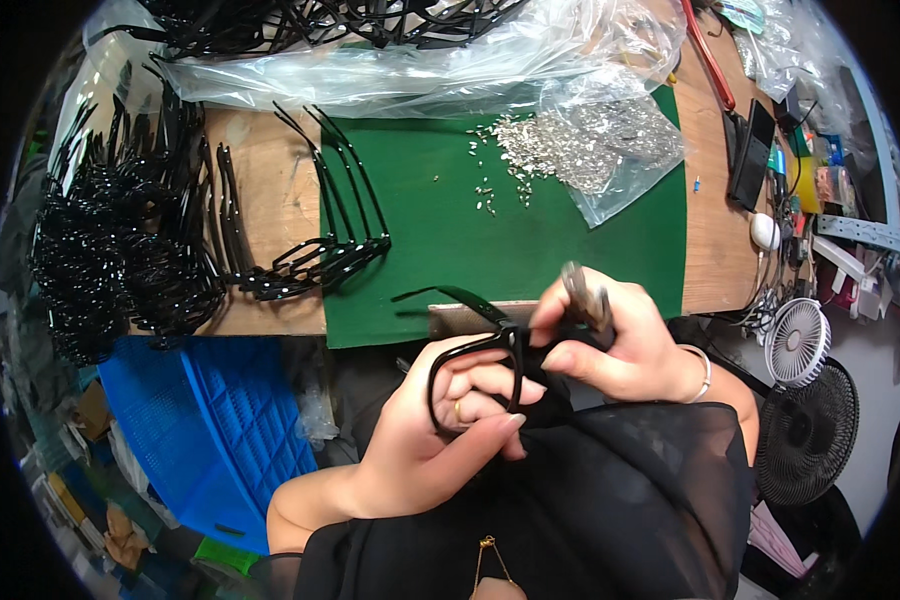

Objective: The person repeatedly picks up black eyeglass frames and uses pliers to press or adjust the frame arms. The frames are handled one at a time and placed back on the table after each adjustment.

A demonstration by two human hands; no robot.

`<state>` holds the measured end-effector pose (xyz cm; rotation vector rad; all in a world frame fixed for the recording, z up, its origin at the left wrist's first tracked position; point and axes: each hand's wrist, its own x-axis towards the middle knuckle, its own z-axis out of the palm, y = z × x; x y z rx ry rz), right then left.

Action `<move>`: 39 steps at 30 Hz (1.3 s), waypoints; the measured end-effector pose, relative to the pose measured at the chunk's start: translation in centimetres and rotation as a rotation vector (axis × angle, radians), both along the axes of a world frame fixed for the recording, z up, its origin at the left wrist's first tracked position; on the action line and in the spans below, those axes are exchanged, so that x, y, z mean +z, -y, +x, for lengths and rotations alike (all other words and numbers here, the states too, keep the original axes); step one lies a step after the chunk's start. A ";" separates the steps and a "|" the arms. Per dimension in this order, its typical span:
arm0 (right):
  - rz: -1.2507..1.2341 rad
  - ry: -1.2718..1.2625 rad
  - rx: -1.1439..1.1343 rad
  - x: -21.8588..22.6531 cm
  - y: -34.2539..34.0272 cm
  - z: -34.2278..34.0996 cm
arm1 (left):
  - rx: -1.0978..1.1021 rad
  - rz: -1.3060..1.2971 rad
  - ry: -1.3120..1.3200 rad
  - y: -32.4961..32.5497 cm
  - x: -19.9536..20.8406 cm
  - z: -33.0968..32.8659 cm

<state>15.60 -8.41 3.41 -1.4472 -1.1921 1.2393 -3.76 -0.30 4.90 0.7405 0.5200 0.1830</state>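
Note:
My left hand [435, 420] is closed around a black eyeglass frame [517, 372], its fingers showing through one lens opening. One temple of the frame stretches to the upper left, over the front edge of the green mat [410, 180]. Close to the frame's hinge and bridge area, my right hand [620, 335] is closed on a greyish metal hand tool [595, 303]. Blur and the fingers hide the tool's tip and exact kind. The far side of the frame is hidden behind my hands.
Stacked black eyeglass frames [130, 230] fill the table's left side, with a few more [325, 262] on the mat's left edge. Small silvery parts [525, 145] spill from a clear bag [620, 150]. A blue crate [210, 430] stands lower left; a white fan [798, 342] is at right.

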 end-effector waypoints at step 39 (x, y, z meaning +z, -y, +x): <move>0.212 0.717 0.180 -2.5 -2.3 0.6 | 0.071 0.668 -0.266 -3.2 -3.8 -1.3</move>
